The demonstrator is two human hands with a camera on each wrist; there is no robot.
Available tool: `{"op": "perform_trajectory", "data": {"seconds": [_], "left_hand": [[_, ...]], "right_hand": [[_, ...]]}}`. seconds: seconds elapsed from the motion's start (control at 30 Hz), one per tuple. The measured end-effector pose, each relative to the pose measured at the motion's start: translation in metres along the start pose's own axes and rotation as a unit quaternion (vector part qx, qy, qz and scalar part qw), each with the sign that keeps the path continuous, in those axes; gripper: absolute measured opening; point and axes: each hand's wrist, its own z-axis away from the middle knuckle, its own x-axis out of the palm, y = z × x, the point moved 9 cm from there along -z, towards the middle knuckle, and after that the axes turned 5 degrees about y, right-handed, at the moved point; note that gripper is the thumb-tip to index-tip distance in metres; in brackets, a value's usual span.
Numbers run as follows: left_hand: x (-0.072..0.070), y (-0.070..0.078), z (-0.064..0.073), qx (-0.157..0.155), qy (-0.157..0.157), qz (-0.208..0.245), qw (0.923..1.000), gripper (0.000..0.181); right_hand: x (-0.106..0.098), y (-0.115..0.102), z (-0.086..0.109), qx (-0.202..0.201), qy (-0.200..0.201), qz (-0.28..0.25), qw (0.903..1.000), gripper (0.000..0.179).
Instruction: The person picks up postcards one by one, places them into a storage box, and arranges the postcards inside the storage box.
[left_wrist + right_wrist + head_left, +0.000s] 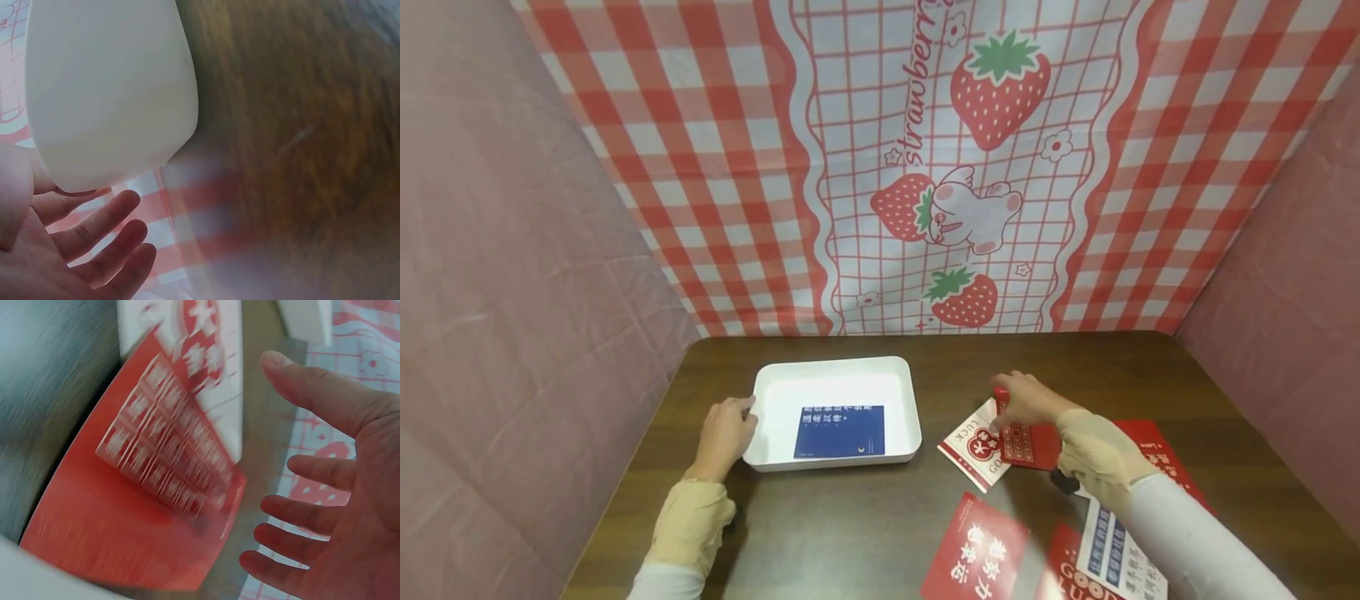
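Note:
My left hand (727, 429) is at the left end of a white tray (760, 462), touching its rim; the other fingers hang relaxed in the left wrist view. Inside the tray lies a blue card (842, 440) with white characters and a small moon. Over a red envelope (1022, 450) with a pale grid pattern is my right hand (1028, 400). Its fingers look spread apart from the envelope in the right wrist view, and the grip is not visible there. A white and red "GOOD LUCK" envelope (970, 437) lies partly under the red one.
Toward the front right lie a red envelope with white characters (977, 550), a white one with blue strips (1120, 550) and a red "GOOD LUCK" one (1060, 558). Another red envelope (1165, 450) is partly behind my right arm. A checked strawberry cloth (880, 275) hangs behind the table.

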Motion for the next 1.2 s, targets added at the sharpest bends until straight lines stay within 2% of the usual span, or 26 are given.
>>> {"op": "perform_trajectory", "data": {"seconds": [0.13, 0.37, 0.57, 0.9, 1.2], "left_hand": [[-0.001, 0.001, 0.000, 0.002, -0.004, -0.003, 1.0000, 0.037], [-0.001, 0.000, 0.000, 0.005, -0.001, -0.006, 1.0000, 0.038], [0.000, -0.001, 0.000, 0.003, -0.001, -0.002, 1.0000, 0.039], [0.001, -0.002, 0.004, 0.004, -0.003, 0.000, 1.0000, 0.038], [0.000, -0.001, 0.003, 0.004, -0.008, -0.005, 1.0000, 0.038]], "right_hand": [[0.005, 0.011, 0.004, 0.015, -0.019, 0.013, 0.9996, 0.085], [0.005, 0.021, 0.006, 0.003, -0.018, 0.026, 0.9995, 0.092], [0.009, 0.030, 0.008, 0.028, -0.038, 0.018, 0.9987, 0.098], [0.016, 0.038, 0.009, 0.008, -0.002, 0.013, 0.9999, 0.102], [0.012, 0.035, 0.002, 0.007, 0.010, 0.051, 0.9986, 0.104]]}}
